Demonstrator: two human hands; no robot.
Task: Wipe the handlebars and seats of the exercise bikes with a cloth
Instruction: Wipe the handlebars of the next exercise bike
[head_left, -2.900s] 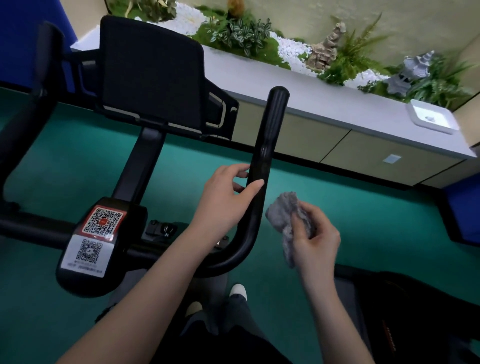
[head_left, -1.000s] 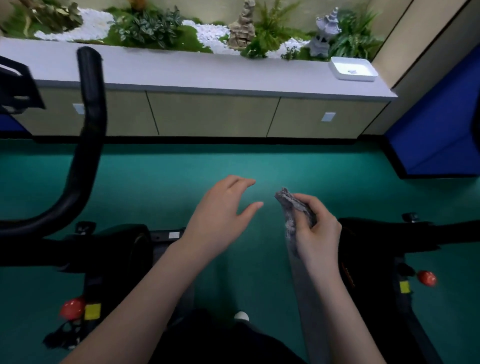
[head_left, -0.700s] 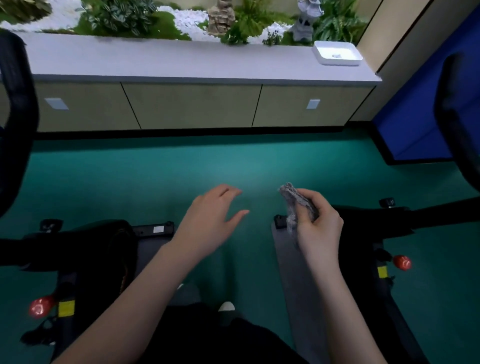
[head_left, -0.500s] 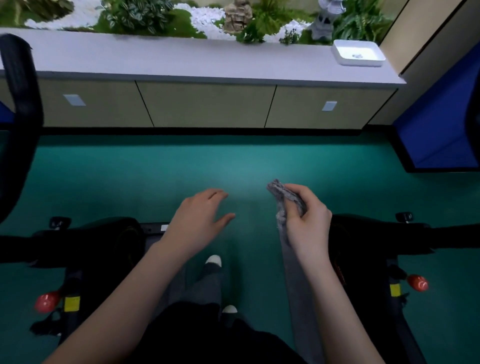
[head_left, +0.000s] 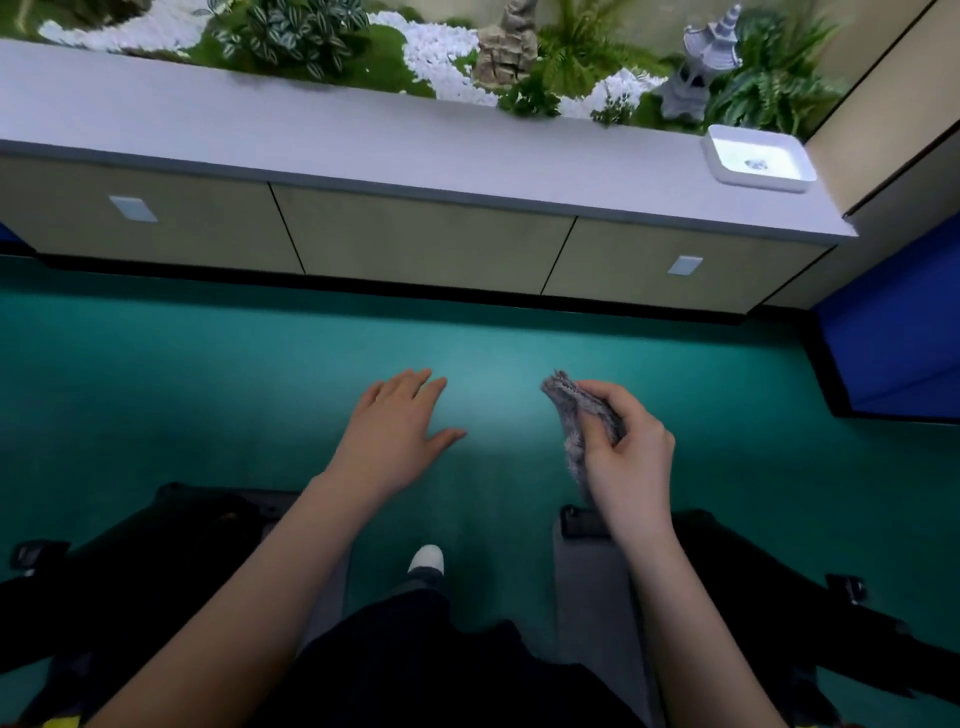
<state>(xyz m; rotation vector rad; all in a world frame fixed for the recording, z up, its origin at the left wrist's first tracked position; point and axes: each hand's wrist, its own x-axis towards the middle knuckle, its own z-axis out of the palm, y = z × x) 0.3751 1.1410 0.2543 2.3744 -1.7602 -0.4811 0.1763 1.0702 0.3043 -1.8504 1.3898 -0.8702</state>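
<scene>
White tray (head_left: 759, 182) with 1 small item (head_left: 756, 164); cloth (head_left: 570, 415) in right hand (head_left: 629, 457)

We note a teal floor (head_left: 208, 389) running up to a grey-topped counter (head_left: 311, 135) with beige cabinet doors (head_left: 421, 239) below. Behind it lie plants (head_left: 291, 31), white pebbles (head_left: 441, 47) and a stone pagoda (head_left: 701, 73). A white tray (head_left: 758, 183) sits at the counter's right end, near a blue panel (head_left: 893, 338).

One wide-angle view, worn on the head, faces forward and steeply down. The left hand (head_left: 395, 431) and right hand (head_left: 628, 460) sit close below the lens at centre. The teal floor (head_left: 182, 395) spreads beyond, reaching the cabinet worktop (head_left: 363, 140) along the far edge, with a blue panel (head_left: 893, 332) at far right.
</scene>
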